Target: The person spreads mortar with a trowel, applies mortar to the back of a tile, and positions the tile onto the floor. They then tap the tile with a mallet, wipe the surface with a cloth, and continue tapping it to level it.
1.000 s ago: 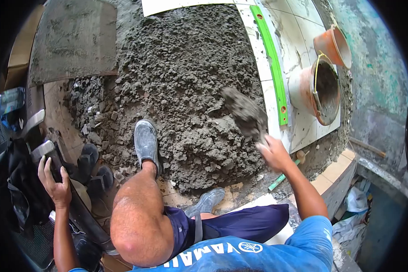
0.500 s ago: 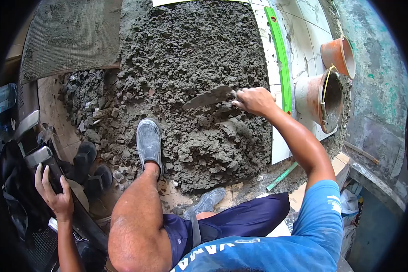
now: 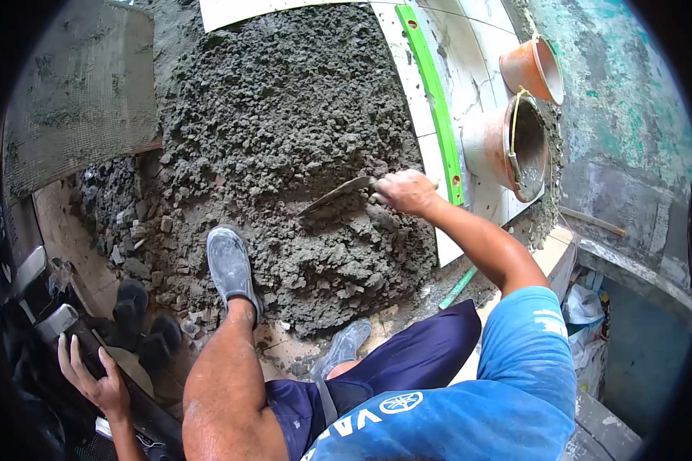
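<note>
My right hand [image 3: 406, 190] is wrapped around the handle of a trowel [image 3: 334, 195]. The blade slants down to the left, seen nearly edge-on, against rough grey mortar [image 3: 300, 115]. Whether its edge cuts into the mortar is hard to see. Just below the blade the mortar rises in a loose, lumpy mound [image 3: 354, 265]. At the lower left, my left hand [image 3: 98, 384] has its fingers stretched and apart, beside a dark bar with a silver end [image 3: 57, 323]. Contact with the bar is likely but not clear.
A green spirit level [image 3: 434, 104] lies on white tiles along the mortar's right edge. Two orange-stained buckets, one larger [image 3: 490, 150] and one smaller [image 3: 521, 71], lie tipped beside it. Mesh-textured sheeting [image 3: 81, 100] is upper left. My booted foot [image 3: 229, 261] stands at the mortar's edge.
The camera view has shifted, so the scene sits further left. My right hand has drawn the trowel slightly toward me, and its blade has turned more edge-on. My left hand stays beside the bar.
</note>
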### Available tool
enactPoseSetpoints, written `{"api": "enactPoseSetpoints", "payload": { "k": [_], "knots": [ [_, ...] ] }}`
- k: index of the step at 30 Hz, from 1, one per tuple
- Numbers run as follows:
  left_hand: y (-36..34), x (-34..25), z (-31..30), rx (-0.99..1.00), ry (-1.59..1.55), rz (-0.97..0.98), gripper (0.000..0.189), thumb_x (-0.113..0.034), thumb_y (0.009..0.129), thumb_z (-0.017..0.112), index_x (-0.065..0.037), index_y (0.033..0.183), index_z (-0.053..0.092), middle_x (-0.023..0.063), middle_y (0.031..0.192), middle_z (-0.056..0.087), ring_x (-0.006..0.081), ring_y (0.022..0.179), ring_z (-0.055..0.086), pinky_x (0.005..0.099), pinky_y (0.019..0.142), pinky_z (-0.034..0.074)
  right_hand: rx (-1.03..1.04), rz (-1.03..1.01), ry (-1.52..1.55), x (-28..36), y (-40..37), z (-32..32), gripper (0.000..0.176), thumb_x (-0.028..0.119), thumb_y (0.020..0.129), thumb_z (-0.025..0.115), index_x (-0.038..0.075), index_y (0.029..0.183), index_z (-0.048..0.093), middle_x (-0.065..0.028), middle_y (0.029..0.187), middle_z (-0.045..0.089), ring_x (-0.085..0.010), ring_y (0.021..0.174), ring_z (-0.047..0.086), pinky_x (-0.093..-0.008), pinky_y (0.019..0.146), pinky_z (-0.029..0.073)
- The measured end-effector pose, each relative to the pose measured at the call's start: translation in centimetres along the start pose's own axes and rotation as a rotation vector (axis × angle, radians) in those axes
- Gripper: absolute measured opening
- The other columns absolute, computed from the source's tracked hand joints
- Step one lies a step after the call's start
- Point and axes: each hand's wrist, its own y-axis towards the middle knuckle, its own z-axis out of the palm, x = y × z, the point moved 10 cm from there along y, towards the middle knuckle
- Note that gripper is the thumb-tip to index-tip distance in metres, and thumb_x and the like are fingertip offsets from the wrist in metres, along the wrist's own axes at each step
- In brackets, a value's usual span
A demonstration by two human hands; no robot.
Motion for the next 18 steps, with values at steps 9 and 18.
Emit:
{"api": "enactPoseSetpoints", "payload": {
  "k": [9, 18],
  "knots": [
    [-0.2, -0.2, 0.0, 0.002, 0.016, 0.001, 0.046, -0.008, 0.085, 0.063, -0.003, 0.13, 0.052, 0.0178, 0.139, 0.046, 0.0349, 0.128, 0.044, 0.0434, 0.107, 0.034, 0.109, 0.13, -0.012, -5.1, 0.1, 5.1, 0.026, 0.038, 0.091, 0.058, 0.012, 0.09, 0.059, -0.0089, 0.077, 0.062, -0.0244, 0.069, 0.065, -0.0411, 0.063, 0.054],
    [-0.2, -0.1, 0.0, -0.004, -0.002, -0.011, 0.045, -0.008, 0.085, 0.063, -0.003, 0.129, 0.053, 0.0171, 0.139, 0.046, 0.0345, 0.128, 0.044, 0.0432, 0.107, 0.034, -0.18, 0.225, -0.232, -11.0, -3.0, -1.2, 0.02, 0.033, 0.087, 0.063, 0.014, 0.091, 0.06, -0.0044, 0.068, 0.059, -0.0232, 0.06, 0.062, -0.0388, 0.054, 0.051]
  ]
}}
